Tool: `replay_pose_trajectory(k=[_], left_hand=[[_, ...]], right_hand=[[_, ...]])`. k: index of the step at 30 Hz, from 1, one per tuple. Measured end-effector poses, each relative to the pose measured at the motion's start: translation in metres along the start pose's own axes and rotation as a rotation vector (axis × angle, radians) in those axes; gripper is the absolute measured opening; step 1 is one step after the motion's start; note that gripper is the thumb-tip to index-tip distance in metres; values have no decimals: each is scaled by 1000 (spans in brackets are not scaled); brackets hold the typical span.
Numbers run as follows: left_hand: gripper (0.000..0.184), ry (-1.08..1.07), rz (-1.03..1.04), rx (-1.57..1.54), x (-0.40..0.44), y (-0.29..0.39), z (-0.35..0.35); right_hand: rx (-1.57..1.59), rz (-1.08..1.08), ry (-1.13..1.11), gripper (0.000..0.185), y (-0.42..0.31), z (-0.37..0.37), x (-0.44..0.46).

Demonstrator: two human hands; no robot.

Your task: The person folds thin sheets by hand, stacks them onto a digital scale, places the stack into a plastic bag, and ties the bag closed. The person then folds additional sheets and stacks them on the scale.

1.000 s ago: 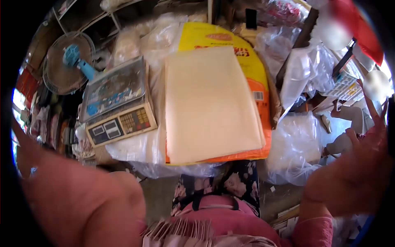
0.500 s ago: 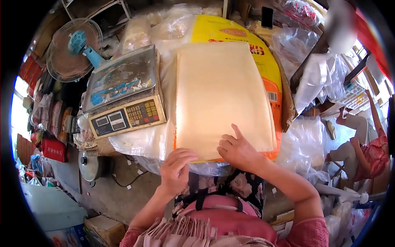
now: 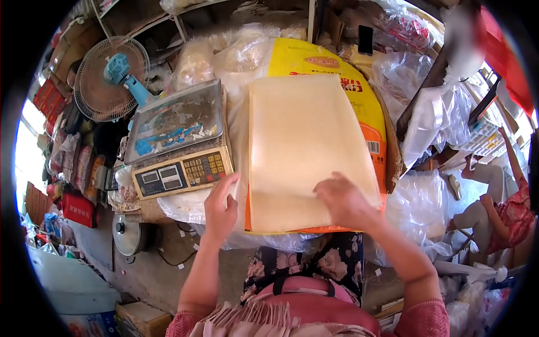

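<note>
A stack of thin cream sheets lies on a yellow and orange printed sack. Over the lower right part of the stack is my right hand, slightly blurred, its fingers apart and nothing seen in them. My left hand is just left of the stack's lower left edge, thumb and fingers apart, empty. Whether either hand touches the sheets is hard to tell. To the left stands a digital scale with a worn metal plate, its near right corner close to my left fingertips.
A blue fan stands behind the scale. A black phone lies at the back. Plastic bags sit right of the sack. Another person is at the far right. A lidded pot is on the floor at left.
Both hands first came down to the stack's near edge from the sides. Since then my left hand has moved off to the left, and my right hand has shifted slightly right over the sheets.
</note>
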State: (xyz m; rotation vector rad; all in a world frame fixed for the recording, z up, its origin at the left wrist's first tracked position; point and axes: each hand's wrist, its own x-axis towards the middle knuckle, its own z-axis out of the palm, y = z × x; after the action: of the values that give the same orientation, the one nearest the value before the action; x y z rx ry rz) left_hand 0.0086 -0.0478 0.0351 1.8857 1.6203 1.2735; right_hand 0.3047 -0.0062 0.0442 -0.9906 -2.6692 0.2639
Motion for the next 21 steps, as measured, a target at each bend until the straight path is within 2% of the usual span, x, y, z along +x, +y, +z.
replay_pose_trajectory(k=[1, 3, 4, 7, 8, 10, 11, 12, 13, 15, 17, 18, 19, 20, 21], left_hand=[[49, -10, 19, 25, 11, 3, 1], [62, 33, 197, -31, 32, 5, 8], [69, 51, 289, -61, 40, 5, 13], [72, -246, 361, 126, 56, -9, 15], [61, -316, 487, 196, 58, -9, 16], [45, -572, 509, 142, 51, -44, 22], [37, -475, 434, -61, 44, -43, 31], [37, -509, 373, -26, 40, -40, 26], [31, -553, 194, -197, 35, -37, 24], [25, -622, -90, -394, 35, -35, 18], [21, -605, -16, -260, 34, -46, 23], [19, -607, -128, -242, 37, -41, 23], [16, -490, -144, -517, 35, -59, 34], [15, -411, -228, -501, 30, -74, 40], [15, -332, -309, -483, 35, -59, 42]], right_hand=[[6, -23, 65, 19, -5, -16, -3], [4, -78, 201, 25, -17, -55, -7], [-7, -110, 140, 31, -26, -59, -14], [243, 20, -42, 14, -48, -55, -34], [368, 70, -71, 13, -47, -61, -37], [613, 163, -123, 12, -42, -82, -47], [922, 350, -161, 19, -34, -99, -50], [873, 350, -72, 22, -15, -99, -59], [829, 352, 12, 26, 7, -93, -69], [634, 180, 18, 31, 52, -81, -89], [515, 86, -2, 35, 66, -73, -97], [486, 65, -17, 37, 69, -72, -96], [456, 141, 58, 33, 76, -55, -99], [431, 219, 131, 32, 83, -39, -102], [545, 393, 187, 27, 84, -35, -94]])
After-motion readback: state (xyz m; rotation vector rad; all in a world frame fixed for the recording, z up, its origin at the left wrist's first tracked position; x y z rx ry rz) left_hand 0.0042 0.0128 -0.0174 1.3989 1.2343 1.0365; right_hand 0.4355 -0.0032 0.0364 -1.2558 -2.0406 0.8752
